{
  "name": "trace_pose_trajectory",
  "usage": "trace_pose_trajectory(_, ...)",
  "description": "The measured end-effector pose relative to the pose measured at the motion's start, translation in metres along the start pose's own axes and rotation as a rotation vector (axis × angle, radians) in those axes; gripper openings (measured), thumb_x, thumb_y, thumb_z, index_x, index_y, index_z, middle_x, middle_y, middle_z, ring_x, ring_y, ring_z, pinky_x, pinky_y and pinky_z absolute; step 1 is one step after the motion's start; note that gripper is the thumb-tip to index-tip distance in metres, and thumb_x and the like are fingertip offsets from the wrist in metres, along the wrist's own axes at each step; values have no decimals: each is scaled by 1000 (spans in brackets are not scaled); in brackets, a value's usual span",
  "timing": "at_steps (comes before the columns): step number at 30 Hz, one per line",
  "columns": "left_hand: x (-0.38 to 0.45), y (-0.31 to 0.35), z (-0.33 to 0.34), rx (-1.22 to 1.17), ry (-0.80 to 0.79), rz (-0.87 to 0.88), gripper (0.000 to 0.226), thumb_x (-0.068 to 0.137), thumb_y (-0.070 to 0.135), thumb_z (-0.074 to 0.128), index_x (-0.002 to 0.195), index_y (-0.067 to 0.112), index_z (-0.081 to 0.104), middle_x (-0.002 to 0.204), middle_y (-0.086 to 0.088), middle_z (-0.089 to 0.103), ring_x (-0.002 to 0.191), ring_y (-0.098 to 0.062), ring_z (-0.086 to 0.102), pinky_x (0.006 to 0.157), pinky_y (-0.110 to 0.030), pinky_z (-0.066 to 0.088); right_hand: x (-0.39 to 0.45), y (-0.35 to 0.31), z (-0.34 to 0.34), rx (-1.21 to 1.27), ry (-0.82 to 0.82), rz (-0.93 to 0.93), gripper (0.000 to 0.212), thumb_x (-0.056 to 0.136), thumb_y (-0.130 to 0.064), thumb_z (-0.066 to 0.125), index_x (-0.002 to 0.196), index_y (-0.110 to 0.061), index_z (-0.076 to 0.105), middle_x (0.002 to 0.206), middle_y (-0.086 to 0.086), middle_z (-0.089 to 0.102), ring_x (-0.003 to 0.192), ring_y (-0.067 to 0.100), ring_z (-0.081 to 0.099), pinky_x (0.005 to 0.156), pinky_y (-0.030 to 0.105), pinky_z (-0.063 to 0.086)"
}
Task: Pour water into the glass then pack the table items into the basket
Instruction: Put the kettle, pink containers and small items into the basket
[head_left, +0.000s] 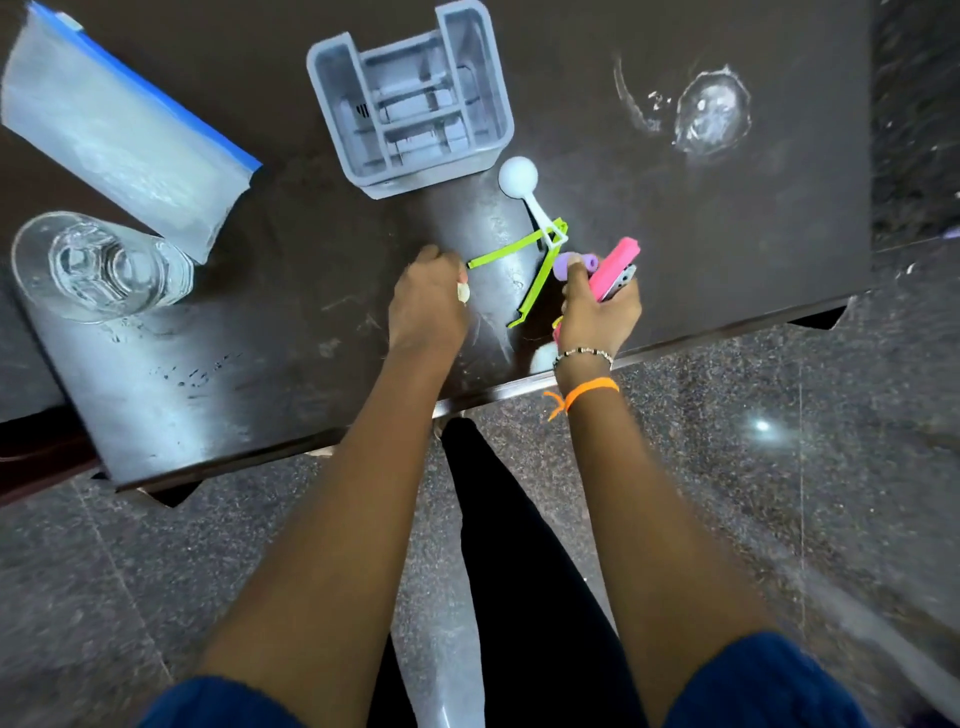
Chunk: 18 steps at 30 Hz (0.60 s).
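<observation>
a dark, scuffed tabletop (675, 249) stands over a speckled stone floor (779, 467), with the grey basket (410, 98) at its far middle and the glass (98, 265) at left. the left hand (428, 306) pinches a small pale object beside the green clip (530, 260). the right hand (597, 312) is closed around a pink item (615, 267).

You have nothing legible here: no text, label, brand, number or sign can be read on anything.
</observation>
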<state>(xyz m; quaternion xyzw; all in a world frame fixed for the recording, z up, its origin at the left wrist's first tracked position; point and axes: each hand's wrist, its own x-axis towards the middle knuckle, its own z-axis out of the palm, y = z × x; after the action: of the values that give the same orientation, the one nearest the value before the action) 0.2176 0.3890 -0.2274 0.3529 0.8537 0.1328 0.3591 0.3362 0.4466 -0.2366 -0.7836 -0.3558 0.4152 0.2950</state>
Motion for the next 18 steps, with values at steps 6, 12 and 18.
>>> trace_pose_trajectory(6,-24,-23,-44,-290,257,-144,8,75,8,62,82,10,65,93,-12,63,80,-31,62,73,-35,50,-69,-27,9,154,-297,26,16,84,-11,63,70,-17,58,43,-9,54,37,4,43,42,20,36)
trace_pose_trajectory(12,-86,-88,-115,-559,532,-371,11,74,11,69,84,13,65,89,-8,67,65,-8,58,68,-15,48,-158,-50,57,-49,-787,-31,16,87,-11,60,73,-18,59,54,1,56,37,3,44,38,16,36)
trace_pose_trajectory(18,-144,-177,-206,-715,980,-573,17,76,10,68,92,14,66,92,-3,64,66,3,56,66,-2,40,-282,-59,129,-239,-1156,-216,3,83,-9,62,86,-10,61,59,4,61,38,10,41,38,19,34)
